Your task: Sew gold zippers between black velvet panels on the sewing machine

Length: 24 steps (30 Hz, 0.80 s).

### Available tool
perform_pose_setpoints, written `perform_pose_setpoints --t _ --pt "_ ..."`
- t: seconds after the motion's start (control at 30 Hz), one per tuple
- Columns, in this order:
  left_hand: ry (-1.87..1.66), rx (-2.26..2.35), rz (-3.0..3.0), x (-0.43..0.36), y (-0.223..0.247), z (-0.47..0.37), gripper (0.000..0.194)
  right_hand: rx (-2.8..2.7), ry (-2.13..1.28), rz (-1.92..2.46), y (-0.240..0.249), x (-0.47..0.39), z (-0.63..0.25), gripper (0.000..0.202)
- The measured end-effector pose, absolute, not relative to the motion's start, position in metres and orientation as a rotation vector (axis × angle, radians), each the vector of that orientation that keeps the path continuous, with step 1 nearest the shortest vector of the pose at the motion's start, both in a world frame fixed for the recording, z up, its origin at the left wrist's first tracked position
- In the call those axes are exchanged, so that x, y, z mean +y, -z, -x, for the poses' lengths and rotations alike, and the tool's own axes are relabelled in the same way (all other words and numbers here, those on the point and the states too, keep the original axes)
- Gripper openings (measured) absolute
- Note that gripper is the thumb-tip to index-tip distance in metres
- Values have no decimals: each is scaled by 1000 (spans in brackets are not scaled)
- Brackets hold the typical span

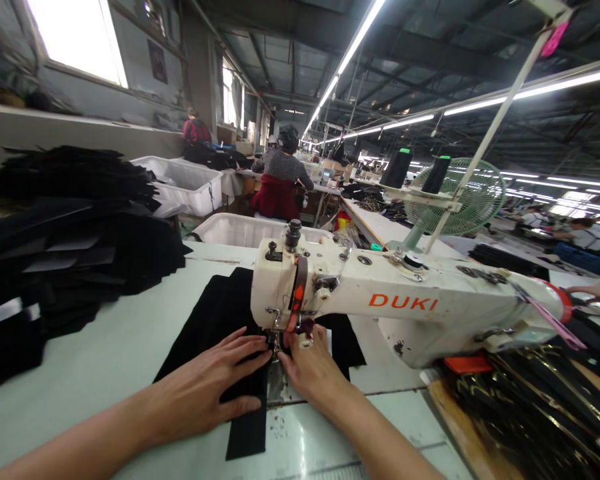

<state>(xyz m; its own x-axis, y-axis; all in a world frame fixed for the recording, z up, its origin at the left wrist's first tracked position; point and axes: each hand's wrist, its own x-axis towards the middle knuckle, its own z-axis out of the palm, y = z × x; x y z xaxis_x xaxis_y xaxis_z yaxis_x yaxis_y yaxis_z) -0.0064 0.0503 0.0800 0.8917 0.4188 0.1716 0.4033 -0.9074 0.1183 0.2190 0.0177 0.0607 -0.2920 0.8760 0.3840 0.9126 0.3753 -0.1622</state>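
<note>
A white sewing machine (340, 280) marked DUKI stands over black fabric (205, 313) that lies under its needle and presser foot (275, 343). My left hand (207, 380) rests flat on the fabric left of the foot, fingers stretched toward it and thumb apart. A narrow black strip (247, 430) of cloth hangs toward me below that hand. Close to the right of the foot, my right hand (313, 363) has bent fingers gripping at the fabric, its thumb pointing at the foot. The machine head partly hides these fingers.
Stacks of black cut pieces (75, 227) fill the left side. White plastic bins (180, 183) stand behind the table. At right lie black zippers with gold-coloured teeth (535, 400). Thread cones (396, 168) and a green fan (475, 193) rise behind the machine. A co-worker (283, 170) sits ahead.
</note>
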Motion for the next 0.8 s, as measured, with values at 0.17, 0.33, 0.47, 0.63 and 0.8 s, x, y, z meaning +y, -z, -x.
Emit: perform_pose_setpoints --t 0.17,0.33,0.47,0.63,0.8 --pt "-279 646 -2914 51 -79 6 59 -2271 107 1564 -62 24 -215 19" --pt "-301 658 -2897 51 -74 8 55 -2266 110 1638 -67 26 -219 7" --pt "-284 648 -2886 50 -75 8 55 -2193 110 1727 -66 29 -213 8" --pt "-270 650 -2873 51 -75 7 53 -2142 129 1752 -58 41 -205 17" --pt "-340 645 -2856 49 -72 10 52 -2197 177 1602 -61 19 -221 17"
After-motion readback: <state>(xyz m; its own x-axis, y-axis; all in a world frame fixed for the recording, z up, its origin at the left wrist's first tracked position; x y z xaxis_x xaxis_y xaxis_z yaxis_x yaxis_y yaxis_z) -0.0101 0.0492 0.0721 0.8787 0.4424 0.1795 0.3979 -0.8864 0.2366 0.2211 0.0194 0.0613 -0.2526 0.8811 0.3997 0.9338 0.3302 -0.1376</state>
